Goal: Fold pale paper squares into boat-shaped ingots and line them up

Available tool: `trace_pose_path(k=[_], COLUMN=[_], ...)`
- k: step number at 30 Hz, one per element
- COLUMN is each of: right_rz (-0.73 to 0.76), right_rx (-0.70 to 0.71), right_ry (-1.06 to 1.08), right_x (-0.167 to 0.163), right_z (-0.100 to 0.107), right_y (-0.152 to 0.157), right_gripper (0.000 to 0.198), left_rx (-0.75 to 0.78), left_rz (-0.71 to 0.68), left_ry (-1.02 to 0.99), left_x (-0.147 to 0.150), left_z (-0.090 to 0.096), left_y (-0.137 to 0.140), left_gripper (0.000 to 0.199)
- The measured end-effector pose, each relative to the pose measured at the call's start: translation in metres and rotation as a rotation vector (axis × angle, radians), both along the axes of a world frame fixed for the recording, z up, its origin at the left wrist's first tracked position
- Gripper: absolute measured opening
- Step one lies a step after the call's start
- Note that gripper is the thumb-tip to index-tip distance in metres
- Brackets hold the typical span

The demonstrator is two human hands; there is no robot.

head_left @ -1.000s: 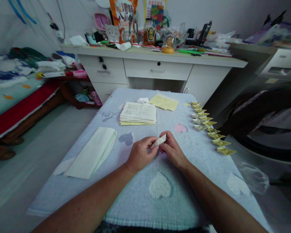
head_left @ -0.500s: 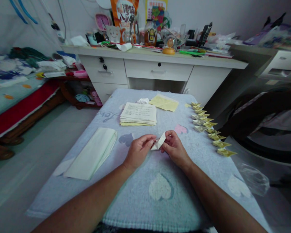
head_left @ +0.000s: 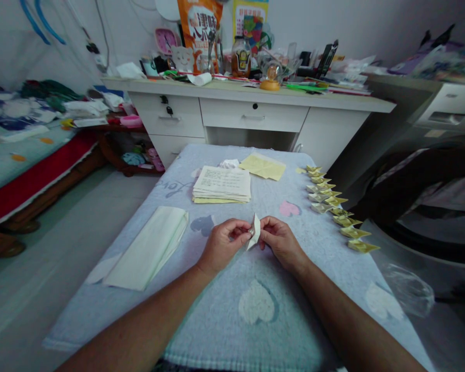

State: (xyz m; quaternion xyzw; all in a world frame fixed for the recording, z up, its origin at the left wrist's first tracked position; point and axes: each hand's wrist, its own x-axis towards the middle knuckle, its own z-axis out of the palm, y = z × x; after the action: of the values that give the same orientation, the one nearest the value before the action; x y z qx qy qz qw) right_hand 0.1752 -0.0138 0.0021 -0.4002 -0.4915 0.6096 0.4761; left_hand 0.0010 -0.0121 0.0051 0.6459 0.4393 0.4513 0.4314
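Between my hands is a small folded paper (head_left: 256,231), pale cream, with pointed ends at top and bottom. My left hand (head_left: 228,241) pinches its left side between thumb and fingers. On the other side my right hand (head_left: 279,238) grips it, thumb toward me. Beyond them lies a stack of written paper sheets (head_left: 221,184) with yellow ones at the bottom. Down the right edge of the cloth runs a row of folded paper boats (head_left: 346,221), mostly yellow, a few whitish. A long folded pale-green paper or cloth (head_left: 149,248) lies to the left.
A blue cloth with hearts (head_left: 217,315) covers the table. Yellow sheets (head_left: 264,166) and a crumpled white tissue (head_left: 229,164) lie at its far end. Behind stands a cluttered white desk (head_left: 251,111); a washing machine (head_left: 445,113) is at right, a bed (head_left: 34,150) at left.
The folded paper has turned from a slanted position to nearly upright between my fingers. Both hands keep their hold in almost the same place. The camera view has shifted slightly.
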Motion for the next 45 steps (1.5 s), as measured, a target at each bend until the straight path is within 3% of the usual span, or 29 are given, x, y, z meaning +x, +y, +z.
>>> trace_pose_path(k=[6,11,19,28,45], right_rz=[0.121,0.156,0.198,0.162,0.180], right_rx=[-0.096,-0.174,-0.163,-0.255,-0.169], right_ry=[0.084,0.139,0.136,0.246,0.164], right_x=[0.002,0.003,0.006,0.003,0.002], right_z=[0.005,0.009,0.009,0.010,0.009], right_y=[-0.002,-0.001,-0.001,-0.002,-0.003], right_gripper=[0.015,0.021,0.026,0.029,0.024], left_rx=[0.093,0.200,0.214,0.244,0.197], left_rz=[0.038,0.029,0.017,0.009,0.017], left_ry=[0.074,0.138,0.148,0.139,0.171], left_x=[-0.001,-0.001,0.000,0.001,0.003], left_z=[0.003,0.005,0.007,0.009,0.009], left_y=[0.000,-0.002,-0.004,-0.007,-0.007], left_gripper=[0.012,0.011,0.010,0.012,0.009])
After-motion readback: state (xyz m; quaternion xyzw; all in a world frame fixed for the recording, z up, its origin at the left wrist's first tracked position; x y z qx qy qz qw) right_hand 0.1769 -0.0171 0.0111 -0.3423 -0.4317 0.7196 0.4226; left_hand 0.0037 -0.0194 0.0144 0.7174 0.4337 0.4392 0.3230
